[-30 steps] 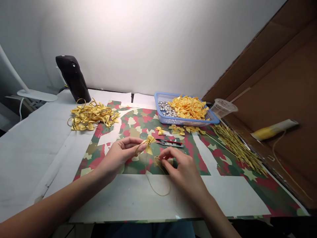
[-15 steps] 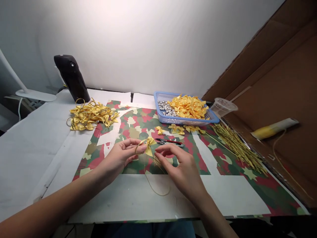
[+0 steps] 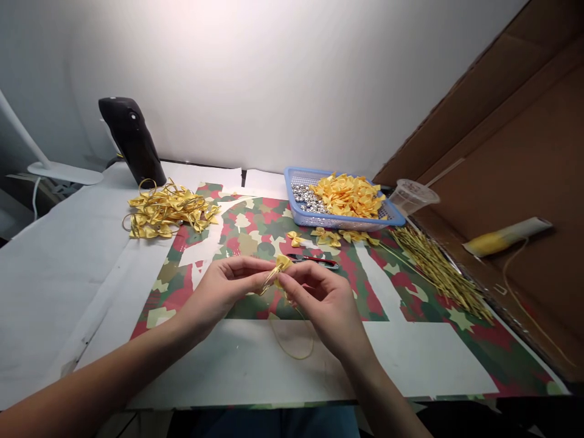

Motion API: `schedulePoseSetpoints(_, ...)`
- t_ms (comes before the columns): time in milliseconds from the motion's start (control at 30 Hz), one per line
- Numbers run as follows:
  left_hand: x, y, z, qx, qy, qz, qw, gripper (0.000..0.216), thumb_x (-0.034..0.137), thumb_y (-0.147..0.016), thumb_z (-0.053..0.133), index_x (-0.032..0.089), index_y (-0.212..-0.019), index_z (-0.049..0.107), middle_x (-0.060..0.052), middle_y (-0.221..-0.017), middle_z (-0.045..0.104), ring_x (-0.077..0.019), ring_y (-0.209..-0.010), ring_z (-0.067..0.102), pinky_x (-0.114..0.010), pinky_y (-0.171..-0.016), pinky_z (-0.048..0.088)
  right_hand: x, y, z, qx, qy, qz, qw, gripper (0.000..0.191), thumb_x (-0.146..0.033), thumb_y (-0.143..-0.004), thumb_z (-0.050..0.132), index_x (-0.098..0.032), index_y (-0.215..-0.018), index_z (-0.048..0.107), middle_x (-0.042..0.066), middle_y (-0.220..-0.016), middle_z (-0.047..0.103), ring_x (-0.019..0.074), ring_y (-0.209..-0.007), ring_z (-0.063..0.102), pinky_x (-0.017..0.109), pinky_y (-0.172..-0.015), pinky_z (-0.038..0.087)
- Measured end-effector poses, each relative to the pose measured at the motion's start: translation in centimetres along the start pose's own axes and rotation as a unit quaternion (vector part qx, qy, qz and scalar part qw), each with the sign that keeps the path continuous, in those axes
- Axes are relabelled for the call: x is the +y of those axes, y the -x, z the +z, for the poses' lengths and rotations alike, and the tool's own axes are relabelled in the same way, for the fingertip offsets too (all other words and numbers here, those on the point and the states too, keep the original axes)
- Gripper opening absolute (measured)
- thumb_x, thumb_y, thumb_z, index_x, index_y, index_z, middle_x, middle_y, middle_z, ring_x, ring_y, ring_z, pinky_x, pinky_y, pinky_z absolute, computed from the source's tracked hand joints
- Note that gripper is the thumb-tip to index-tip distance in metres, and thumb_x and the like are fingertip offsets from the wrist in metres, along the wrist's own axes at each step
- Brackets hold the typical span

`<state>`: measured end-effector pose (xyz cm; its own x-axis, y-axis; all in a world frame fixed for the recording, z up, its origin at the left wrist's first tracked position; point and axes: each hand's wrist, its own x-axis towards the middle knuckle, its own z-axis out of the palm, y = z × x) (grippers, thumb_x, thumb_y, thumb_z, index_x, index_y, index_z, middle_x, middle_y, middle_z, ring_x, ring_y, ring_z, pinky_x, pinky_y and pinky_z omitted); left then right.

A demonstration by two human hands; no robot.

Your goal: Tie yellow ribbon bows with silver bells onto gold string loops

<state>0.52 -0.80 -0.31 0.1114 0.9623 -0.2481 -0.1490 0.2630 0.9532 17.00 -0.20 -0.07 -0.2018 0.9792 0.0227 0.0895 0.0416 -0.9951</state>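
A yellow ribbon bow [image 3: 283, 263] with a looped gold cord is pinched between my two hands over the patterned mat. My left hand [image 3: 232, 281] grips the cord loop and the bow's left side between thumb and fingers. From the right, my right hand [image 3: 319, 295] closes thumb and fingers on the bow and cord, partly hiding them. A thin cord [image 3: 292, 356] hangs in a curve below onto the white paper. Just behind the hands lie small red-and-black snips [image 3: 314, 261], partly covered by my right hand.
A blue basket [image 3: 347, 224] holds yellow bows and silver bells. Gold cords [image 3: 438, 274] lie to the right, near a plastic cup [image 3: 413, 198] and a thread cone [image 3: 506, 237]. Corded bows [image 3: 168, 210] are heaped at left by a black bottle-like object [image 3: 132, 143].
My right hand has moved left and up onto the bow, where its fingers now meet my left hand's. The bow has turned and is more covered.
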Motion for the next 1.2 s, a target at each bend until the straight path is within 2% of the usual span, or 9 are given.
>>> schedulePoseSetpoints(267, 0.51, 0.3, 0.21, 0.003, -0.009, 0.0, 1.0, 0.015, 0.036, -0.065, 0.077, 0.025, -0.076, 0.077, -0.004, -0.086, 0.074, -0.0188, -0.078, 0.061, -0.028, -0.067, 0.047, 0.08, 0.0, -0.15, 0.001, -0.018, 0.008, 1.0, 0.021, -0.037, -0.075, 0.065, -0.017, -0.069, 0.061, 0.0, -0.065, 0.057, 0.0097, -0.055, 0.05, 0.021, -0.05, 0.044)
schedulePoseSetpoints(633, 0.3, 0.28, 0.15, -0.002, 0.02, 0.014, 1.0, 0.01, 0.031, -0.067, 0.077, 0.021, -0.069, 0.075, 0.001, -0.068, 0.067, -0.0095, -0.06, 0.05, -0.021, -0.06, 0.042, 0.01, 0.02, -0.07, -0.013, -0.02, 0.013, 1.0, 0.02, -0.036, -0.075, 0.067, -0.017, -0.07, 0.062, -0.001, -0.066, 0.058, 0.009, -0.056, 0.05, 0.02, -0.05, 0.043)
schedulePoseSetpoints(1000, 0.33, 0.25, 0.15, 0.001, 0.028, -0.002, 1.0, 0.014, 0.034, -0.065, 0.079, 0.022, -0.072, 0.075, -0.001, -0.078, 0.072, -0.0132, -0.072, 0.058, -0.023, -0.067, 0.044, 0.03, -0.02, -0.05, -0.021, -0.022, 0.009, 0.999, 0.019, -0.036, -0.075, 0.066, -0.018, -0.071, 0.063, -0.001, -0.067, 0.059, 0.0089, -0.055, 0.05, 0.02, -0.05, 0.044)
schedulePoseSetpoints(1200, 0.12, 0.26, 0.06, 0.021, 0.012, 0.0, 1.0, 0.015, 0.032, -0.063, 0.08, 0.021, -0.073, 0.075, -0.003, -0.083, 0.074, -0.0186, -0.082, 0.063, -0.028, -0.073, 0.046, -0.06, -0.19, -0.07, -0.023, -0.008, 0.006, 1.0, 0.022, -0.039, -0.075, 0.066, -0.018, -0.071, 0.062, -0.001, -0.066, 0.059, 0.0096, -0.053, 0.051, 0.022, -0.049, 0.046)
